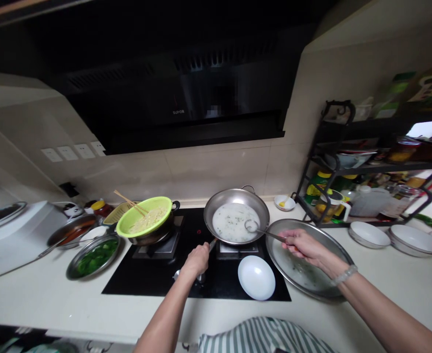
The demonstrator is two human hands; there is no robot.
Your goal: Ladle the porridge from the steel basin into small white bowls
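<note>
A steel wok [210, 208] sits on the right burner, with a milky white liquid [234, 220] and dark green flecks in it. My left hand [198, 259] is closed around the wok's handle [213, 244]. In my right hand [304, 245] is a metal ladle [252, 226], its bowl in the wok at the liquid's right side. Below my right hand lies a wide steel basin [333, 245] with cloudy liquid at its bottom. A white bowl [256, 277] stands on the black cooktop in front of the wok.
A lime-green colander [164, 202] of noodles with chopsticks [128, 201] rests over a pot on the left burner. Left of it are a dish of leafy greens [96, 257] and a pan of red sauce [74, 228]. A black rack [333, 169] and white bowls [369, 234] stand right. The range hood [179, 93] hangs above.
</note>
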